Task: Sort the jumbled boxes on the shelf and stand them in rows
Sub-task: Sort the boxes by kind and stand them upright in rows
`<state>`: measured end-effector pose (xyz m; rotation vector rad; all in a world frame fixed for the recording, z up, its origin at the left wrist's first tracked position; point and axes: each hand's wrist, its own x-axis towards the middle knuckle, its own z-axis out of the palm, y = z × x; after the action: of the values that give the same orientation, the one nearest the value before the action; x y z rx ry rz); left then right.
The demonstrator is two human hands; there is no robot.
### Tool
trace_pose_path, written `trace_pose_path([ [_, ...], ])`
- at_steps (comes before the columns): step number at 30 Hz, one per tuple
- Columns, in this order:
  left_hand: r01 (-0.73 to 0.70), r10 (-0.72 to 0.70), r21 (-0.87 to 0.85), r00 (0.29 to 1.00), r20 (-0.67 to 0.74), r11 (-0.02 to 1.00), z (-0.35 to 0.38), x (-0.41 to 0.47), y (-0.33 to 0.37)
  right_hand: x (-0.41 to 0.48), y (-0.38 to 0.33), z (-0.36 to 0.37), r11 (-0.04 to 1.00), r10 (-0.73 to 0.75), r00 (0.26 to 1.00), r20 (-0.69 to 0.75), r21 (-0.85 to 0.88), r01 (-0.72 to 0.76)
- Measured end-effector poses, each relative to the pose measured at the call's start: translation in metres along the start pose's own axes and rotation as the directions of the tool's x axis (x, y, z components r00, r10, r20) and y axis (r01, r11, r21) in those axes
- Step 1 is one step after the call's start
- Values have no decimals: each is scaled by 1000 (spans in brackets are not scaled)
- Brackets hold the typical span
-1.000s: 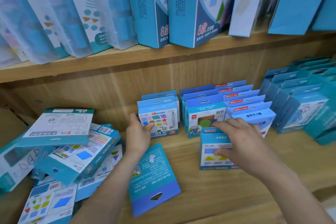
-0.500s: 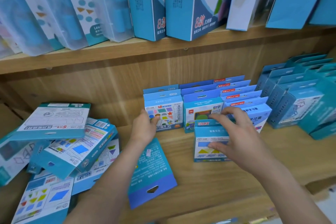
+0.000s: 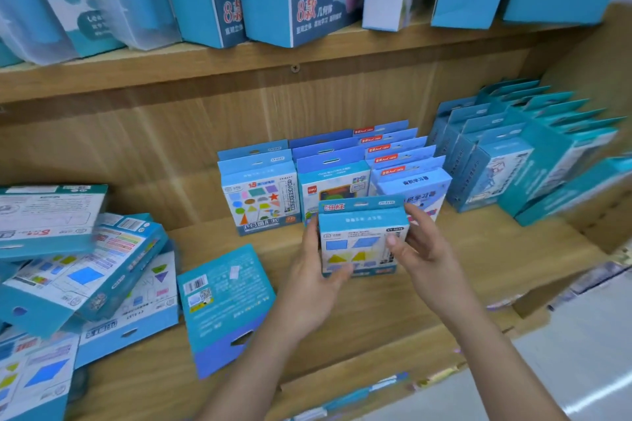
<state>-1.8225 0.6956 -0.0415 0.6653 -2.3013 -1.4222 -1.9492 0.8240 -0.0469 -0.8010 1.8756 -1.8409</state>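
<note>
Shape-card box [image 3: 359, 239] gripped upright before the standing rows [image 3: 333, 178].
Left hand [image 3: 313, 287] and right hand [image 3: 424, 253] pinch its sides, perhaps just above the shelf [image 3: 478, 267]; a hard shove could topple those rows.

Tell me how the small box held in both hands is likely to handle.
The box is probably light: the left hand and right hand grip it only at its sides. Its flat faces and crisp corners suggest stiff card. Thin for its height, it may tip if stood alone.
</note>
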Motion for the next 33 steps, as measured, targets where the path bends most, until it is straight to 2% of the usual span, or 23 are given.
trace_pose_path([
  [3,55,-59,-45,993,-102,997,2,10,-5,-2,-2,1,1000,18,996,-89,-19,-19],
  [6,130,-138,-236,990,-19,963,0,3,-2,-4,-11,-2,993,122,974,-193,34,-117],
  [10,193,-202,-444,979,27,875,0,-11,5,-9,-17,-1,979,202,962,-184,68,-193],
  [14,180,-180,-480,983,47,859,-8,-23,8,-15,-18,2,955,273,952,-137,156,-252],
  [15,145,-146,-412,989,29,899,-12,-28,6,-17,-19,3,956,269,955,-127,158,-248],
  [16,91,-99,-267,995,-17,959,-19,-34,2,-19,-18,4,961,252,961,-118,146,-234],
  [17,19,-21,-22,995,-99,1000,-27,-39,-4,-21,-17,4,969,227,967,-117,125,-212],
  [18,-42,93,300,983,-160,953,-37,-44,-13,-22,-16,4,976,203,972,-121,100,-192],
  [19,-70,195,570,968,-161,819,-45,-48,-25,-23,-16,3,982,182,975,-125,77,-173],
  [20,-43,206,721,968,-140,691,-53,-54,-38,-24,-15,2,986,163,978,-132,58,-156],
  [21,30,130,803,983,-133,595,-59,-60,-51,-24,-14,1,988,150,979,-140,51,-144],
  [23,133,-74,866,991,-111,483,-65,-72,-65,-26,-12,-2,991,132,977,-168,58,-124],
  [24,117,-81,875,993,-89,471,-65,-77,-72,-27,-11,-2,991,121,975,-187,71,-110],
  [26,66,-18,894,998,-64,444,-64,-80,-78,-28,-8,-2,992,103,972,-210,89,-86],
  [30,39,140,910,985,-105,413,-67,-78,-76,-32,-4,6,992,87,972,-220,109,-64],
  [32,-18,241,887,965,-106,462,-76,-84,-73,-36,0,10,990,81,972,-220,129,-54],
  [33,-35,269,842,954,-132,538,-83,-88,-66,-37,1,10,990,70,974,-217,137,-41],
])
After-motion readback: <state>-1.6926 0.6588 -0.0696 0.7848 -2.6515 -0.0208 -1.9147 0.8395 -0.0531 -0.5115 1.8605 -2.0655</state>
